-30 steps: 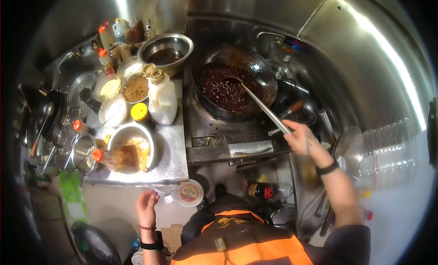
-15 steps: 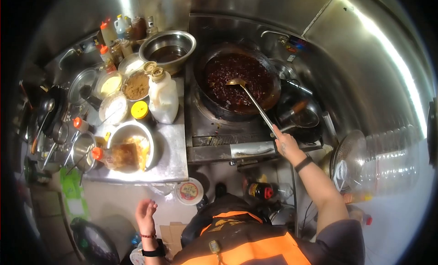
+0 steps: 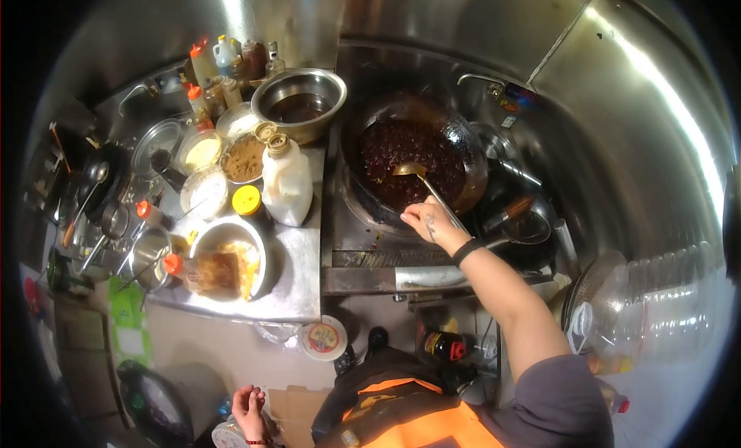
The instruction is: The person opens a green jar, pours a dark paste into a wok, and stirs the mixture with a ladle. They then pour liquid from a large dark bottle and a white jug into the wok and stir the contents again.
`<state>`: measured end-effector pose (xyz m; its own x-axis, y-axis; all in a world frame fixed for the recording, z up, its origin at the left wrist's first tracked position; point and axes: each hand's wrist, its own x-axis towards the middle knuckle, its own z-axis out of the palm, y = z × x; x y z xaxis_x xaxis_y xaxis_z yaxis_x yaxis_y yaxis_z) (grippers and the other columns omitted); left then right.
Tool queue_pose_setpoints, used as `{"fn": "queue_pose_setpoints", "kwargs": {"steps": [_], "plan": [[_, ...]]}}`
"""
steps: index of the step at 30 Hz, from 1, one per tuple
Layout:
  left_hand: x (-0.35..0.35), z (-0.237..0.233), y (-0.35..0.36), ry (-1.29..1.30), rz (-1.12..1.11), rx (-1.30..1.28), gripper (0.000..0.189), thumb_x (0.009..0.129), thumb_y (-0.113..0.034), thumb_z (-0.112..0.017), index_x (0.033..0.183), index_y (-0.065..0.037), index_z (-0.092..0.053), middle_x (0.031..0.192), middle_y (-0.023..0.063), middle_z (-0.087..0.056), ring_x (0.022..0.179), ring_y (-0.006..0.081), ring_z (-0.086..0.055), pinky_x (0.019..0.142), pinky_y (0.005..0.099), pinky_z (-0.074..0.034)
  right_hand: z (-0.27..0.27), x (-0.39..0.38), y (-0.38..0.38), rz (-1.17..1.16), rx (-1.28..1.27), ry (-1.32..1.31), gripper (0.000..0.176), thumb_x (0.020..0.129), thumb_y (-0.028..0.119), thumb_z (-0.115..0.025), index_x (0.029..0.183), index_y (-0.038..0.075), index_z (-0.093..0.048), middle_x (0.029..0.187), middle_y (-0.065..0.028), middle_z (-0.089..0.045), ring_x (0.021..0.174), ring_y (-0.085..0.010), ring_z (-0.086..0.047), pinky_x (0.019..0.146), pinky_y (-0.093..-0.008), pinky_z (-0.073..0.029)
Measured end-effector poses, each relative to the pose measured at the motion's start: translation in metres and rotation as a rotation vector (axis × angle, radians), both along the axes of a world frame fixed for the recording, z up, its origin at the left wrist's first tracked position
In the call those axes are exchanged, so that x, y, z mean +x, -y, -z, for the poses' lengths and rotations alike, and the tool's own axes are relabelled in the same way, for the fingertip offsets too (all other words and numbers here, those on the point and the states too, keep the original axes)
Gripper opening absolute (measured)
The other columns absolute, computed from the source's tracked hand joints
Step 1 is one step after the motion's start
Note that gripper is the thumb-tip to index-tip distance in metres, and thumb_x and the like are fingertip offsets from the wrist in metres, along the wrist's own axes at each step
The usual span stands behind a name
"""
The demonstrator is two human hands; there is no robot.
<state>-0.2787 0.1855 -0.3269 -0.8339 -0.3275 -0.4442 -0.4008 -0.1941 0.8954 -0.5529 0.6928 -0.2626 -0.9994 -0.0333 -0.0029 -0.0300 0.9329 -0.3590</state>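
Observation:
My right hand [image 3: 430, 221] is over the near rim of a large dark wok [image 3: 349, 158], fingers drawn together and pointing left. What the fingertips press on is hidden. Inside the wok lies a dark reddish-brown, lumpy mixture [image 3: 390, 151]. A ladle [image 3: 410, 169] rests with its bowl in that mixture, and its metal handle slants down past my right hand to the wrist. Low in the view, beside my body, my left hand [image 3: 248, 411] hangs with loosely curled, parted fingers and holds nothing.
Left of the stove, a metal counter [image 3: 297, 294] bears a white jug [image 3: 286, 182], a steel basin [image 3: 299, 77] of dark liquid, a white bowl [image 3: 258, 255] and several seasoning tubs. A strainer [image 3: 531, 226] lies right of the wok. Bottles and a round-lidded tub [image 3: 323, 338] stand below.
My right hand has left the ladle handle's end and moved left to the wok's near rim. More of the wok's right inner wall shows. My left hand has dropped lower.

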Motion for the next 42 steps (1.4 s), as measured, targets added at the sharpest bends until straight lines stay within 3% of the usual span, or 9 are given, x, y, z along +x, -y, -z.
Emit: {"fn": "queue_pose_setpoints", "kwargs": {"steps": [11, 13, 15, 20, 22, 27, 29, 34, 42], "plan": [[0.007, -0.005, -0.009, 0.017, -0.043, -0.019, 0.013, 0.089, -0.007, -0.056, 0.101, -0.003, -0.055, 0.088, 0.0056, -0.061, 0.077, 0.0124, -0.059, 0.069, 0.0233, -0.049, -0.012, 0.002, -0.025, 0.023, 0.018, 0.077, 0.023, 0.08, 0.034, -0.067, 0.088, 0.013, -0.073, 0.085, -0.0144, -0.065, 0.089, -0.0287, -0.056, 0.079, -0.0366, -0.047], [0.01, 0.005, 0.001, 0.027, -0.046, -0.007, 0.013, 0.089, -0.007, -0.056, 0.101, -0.003, -0.055, 0.089, 0.0058, -0.061, 0.077, 0.0124, -0.06, 0.068, 0.0229, -0.049, -0.011, 0.009, -0.037, -0.007, -0.005, 0.115, 0.029, 0.081, 0.035, -0.065, 0.1, 0.013, -0.069, 0.09, -0.0159, -0.065, 0.099, -0.0299, -0.055, 0.085, -0.0378, -0.046], [0.007, 0.01, 0.004, 0.03, -0.046, 0.003, 0.013, 0.089, -0.007, -0.057, 0.102, -0.003, -0.055, 0.089, 0.0058, -0.061, 0.077, 0.0124, -0.06, 0.068, 0.0228, -0.049, -0.011, 0.035, -0.065, -0.065, 0.09, -0.224, 0.05, 0.079, 0.036, -0.067, 0.118, 0.005, -0.058, 0.112, -0.0233, -0.057, 0.104, -0.0362, -0.054, 0.09, -0.0403, -0.044], [-0.018, 0.025, 0.0, 0.008, 0.001, 0.066, 0.016, 0.09, -0.007, -0.058, 0.104, 0.001, -0.055, 0.091, 0.007, -0.061, 0.078, 0.0132, -0.059, 0.071, 0.0242, -0.049, -0.053, 0.13, -0.106, 0.118, 0.174, 0.518, 0.061, 0.079, 0.032, -0.065, 0.123, -0.006, -0.048, 0.123, -0.0275, -0.051, 0.115, -0.0387, -0.05, 0.097, -0.0394, -0.041], [-0.044, 0.015, -0.016, -0.027, 0.088, 0.068, 0.015, 0.09, -0.007, -0.058, 0.103, 0.001, -0.056, 0.09, 0.0066, -0.061, 0.078, 0.0128, -0.059, 0.072, 0.0239, -0.049, -0.034, 0.155, -0.111, 0.216, 0.158, 0.161, 0.055, 0.08, 0.029, -0.063, 0.121, -0.005, -0.049, 0.118, -0.0284, -0.054, 0.112, -0.0388, -0.052, 0.096, -0.0398, -0.042], [-0.096, -0.013, -0.05, -0.094, 0.309, 0.067, 0.014, 0.089, -0.005, -0.059, 0.102, 0.001, -0.057, 0.09, 0.0061, -0.062, 0.08, 0.0128, -0.058, 0.074, 0.0251, -0.049, -0.074, 0.144, -0.068, 0.564, -0.321, 0.501, 0.037, 0.083, 0.021, -0.061, 0.112, -0.001, -0.056, 0.098, -0.0236, -0.064, 0.096, -0.0382, -0.061, 0.081, -0.0392, -0.048], [-0.117, -0.019, -0.067, -0.178, 0.486, 0.044, 0.014, 0.088, -0.004, -0.059, 0.1, 0.001, -0.057, 0.091, 0.0053, -0.062, 0.083, 0.0123, -0.059, 0.077, 0.0253, -0.048, -0.09, 0.149, -0.073, 0.248, 0.025, 0.048, 0.029, 0.083, 0.016, -0.06, 0.107, 0.0, -0.058, 0.088, -0.0206, -0.065, 0.086, -0.037, -0.063, 0.073, -0.0389, -0.049], [-0.176, -0.07, -0.144, -0.495, 0.99, -0.146, 0.022, 0.085, -0.004, -0.06, 0.107, 0.001, -0.058, 0.097, 0.0089, -0.062, 0.091, 0.0167, -0.062, 0.08, 0.0297, -0.051, -0.184, 0.179, -0.064, 0.258, 0.148, 0.135, 0.017, 0.081, 0.011, -0.06, 0.095, 0.003, -0.059, 0.083, -0.0229, -0.062, 0.086, -0.0407, -0.059, 0.071, -0.0442, -0.048], [-0.218, -0.11, -0.272, -0.822, 1.344, -0.415, 0.03, 0.08, -0.01, -0.064, 0.108, -0.002, -0.059, 0.105, 0.0189, -0.059, 0.096, 0.0341, -0.06, 0.084, 0.0387, -0.049, -0.094, 0.128, -0.072, 0.261, 0.131, 0.042, 0.01, 0.077, 0.01, -0.06, 0.077, 0.001, -0.057, 0.075, -0.024, -0.06, 0.077, -0.0448, -0.059, 0.066, -0.0479, -0.049]]}}
